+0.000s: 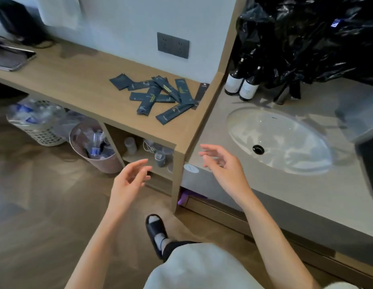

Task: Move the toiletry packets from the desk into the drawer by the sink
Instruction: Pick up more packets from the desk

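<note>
Hovering short of the counter (77, 84), left hand (127, 182) and right hand (225, 165), fingers (139, 163) loose, grasping nothing; toiletry packets (160, 97) lie heaped on the counter well beyond them, sink (279, 138) and two bottles (242, 84) to the right

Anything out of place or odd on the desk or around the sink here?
The toiletry packets lie in a messy, crisscrossed heap on the desk beside the sink counter. A crumpled black plastic bag is piled at the counter's back, above two bottles.
</note>
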Tool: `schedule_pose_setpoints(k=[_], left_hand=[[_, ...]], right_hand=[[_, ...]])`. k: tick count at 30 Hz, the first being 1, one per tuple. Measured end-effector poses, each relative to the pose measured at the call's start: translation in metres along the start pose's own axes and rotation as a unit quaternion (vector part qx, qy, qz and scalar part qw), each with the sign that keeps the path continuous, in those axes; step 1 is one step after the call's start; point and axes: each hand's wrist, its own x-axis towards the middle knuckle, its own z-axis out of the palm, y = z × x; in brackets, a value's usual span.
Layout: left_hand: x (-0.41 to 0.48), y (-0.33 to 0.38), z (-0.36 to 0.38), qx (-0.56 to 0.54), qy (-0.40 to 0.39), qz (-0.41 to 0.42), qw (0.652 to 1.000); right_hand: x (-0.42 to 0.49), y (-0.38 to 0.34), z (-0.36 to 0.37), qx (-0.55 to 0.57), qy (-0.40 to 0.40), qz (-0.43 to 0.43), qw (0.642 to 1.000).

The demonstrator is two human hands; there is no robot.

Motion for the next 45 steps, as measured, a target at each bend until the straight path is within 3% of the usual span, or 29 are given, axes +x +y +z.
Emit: schedule_pose_setpoints(k=[5,11,21,25,29,36,41,45], left_hand=[[0.104,0.01,-0.038,0.015,-0.02,0.048,0.999],[0.233,0.022,-0.077,0.047,-0.028,0.033,0.998],[0.395,0.012,-0.084,0.123,-0.072,0.016,0.99],[0.445,-0.01,-0.07,0.16,-0.125,0.009,0.979],[0.487,-0.033,-0.057,0.253,-0.215,0.061,0.941],[0.527,-0.059,-0.034,0.472,-0.338,0.093,0.809],[0.535,-0.069,-0.021,0.496,-0.339,0.13,0.789],[0.537,-0.071,-0.014,0.517,-0.328,0.151,0.776]], right_hand=[[0.086,-0.02,0.05,0.004,0.015,-0.021,1.0],[0.192,-0.03,0.1,0.023,0.054,0.017,0.998],[0.326,-0.003,0.121,-0.147,0.118,0.099,0.977],[0.374,0.031,0.118,-0.201,0.138,0.149,0.958],[0.414,0.065,0.115,-0.231,0.122,0.202,0.944],[0.455,0.105,0.111,-0.287,0.056,0.328,0.898],[0.456,0.099,0.125,-0.39,0.052,0.34,0.854],[0.449,0.094,0.138,-0.408,0.046,0.346,0.844]])
